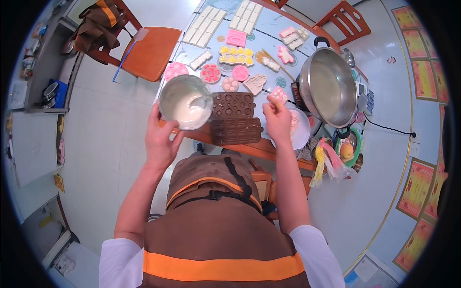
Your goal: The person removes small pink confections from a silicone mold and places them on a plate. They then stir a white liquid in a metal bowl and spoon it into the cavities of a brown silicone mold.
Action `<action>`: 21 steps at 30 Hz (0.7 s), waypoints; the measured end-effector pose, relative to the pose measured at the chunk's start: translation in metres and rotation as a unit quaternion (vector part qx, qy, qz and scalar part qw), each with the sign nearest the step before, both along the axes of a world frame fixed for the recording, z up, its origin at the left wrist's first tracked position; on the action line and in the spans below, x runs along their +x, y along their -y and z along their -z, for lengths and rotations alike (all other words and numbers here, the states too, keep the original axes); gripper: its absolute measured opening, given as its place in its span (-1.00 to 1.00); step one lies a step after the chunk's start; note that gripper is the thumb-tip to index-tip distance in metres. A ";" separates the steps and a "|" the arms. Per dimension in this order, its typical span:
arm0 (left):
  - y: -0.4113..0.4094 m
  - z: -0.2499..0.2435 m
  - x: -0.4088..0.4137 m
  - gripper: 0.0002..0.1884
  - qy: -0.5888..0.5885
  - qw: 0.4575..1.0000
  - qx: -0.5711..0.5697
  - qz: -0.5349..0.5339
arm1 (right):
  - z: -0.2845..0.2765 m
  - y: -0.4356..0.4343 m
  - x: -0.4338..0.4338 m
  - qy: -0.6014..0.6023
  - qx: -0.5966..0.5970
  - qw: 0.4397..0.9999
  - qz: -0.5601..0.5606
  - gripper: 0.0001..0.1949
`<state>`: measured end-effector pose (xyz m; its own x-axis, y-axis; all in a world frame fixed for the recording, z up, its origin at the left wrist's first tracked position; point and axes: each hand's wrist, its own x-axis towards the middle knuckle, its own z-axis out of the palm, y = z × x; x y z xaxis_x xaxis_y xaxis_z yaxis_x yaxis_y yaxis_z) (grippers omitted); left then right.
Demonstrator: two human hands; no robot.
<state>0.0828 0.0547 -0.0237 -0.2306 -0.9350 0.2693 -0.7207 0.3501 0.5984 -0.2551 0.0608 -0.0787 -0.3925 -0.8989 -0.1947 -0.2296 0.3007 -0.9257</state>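
Observation:
My left hand (163,138) grips a clear cup (186,104) of creamy white liquid over the table's front left edge. My right hand (278,120) is held with fingers bent above the white plate (303,133); the fingertips overlap a pink and white mold (279,94), and whether they touch it or hold something small I cannot tell. Between my hands lie two brown molds, one with round cavities (234,104) and one with rectangular cavities (236,130). Behind them are filled molds: a yellow and white one (236,57), a red and white round one (210,73) and a pink round one (240,73).
A large steel pot (326,86) with pale liquid stands at the table's right. Two long white molds (206,26) (246,17) lie at the back. A green basket (357,144) and plastic bags (333,160) are at the right corner. An orange chair (155,54) stands left.

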 end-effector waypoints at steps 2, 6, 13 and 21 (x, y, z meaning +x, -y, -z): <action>0.002 0.001 0.006 -0.74 0.003 1.000 -0.003 -0.021 | 0.056 0.008 -0.015 -0.164 0.123 0.978 -0.030 -0.52; -0.002 -0.005 0.014 -0.77 0.002 0.998 0.010 -0.068 | 0.102 0.025 0.011 -0.295 0.225 0.928 -0.013 -0.47; -0.026 -0.005 0.023 -0.77 -0.004 0.990 0.066 -0.121 | 0.117 0.059 0.015 -0.211 0.339 0.916 0.034 -0.61; -0.035 -0.001 0.019 -0.74 0.003 0.987 0.079 -0.141 | 0.119 0.083 -0.017 -0.239 0.310 0.919 0.050 -0.71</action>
<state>0.1017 0.0897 -0.0223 0.0437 -0.9925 0.1139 -0.7804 0.0373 0.6242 -0.2724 -0.0226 -0.1979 -0.6415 -0.6282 -0.4403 -0.5075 0.7779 -0.3706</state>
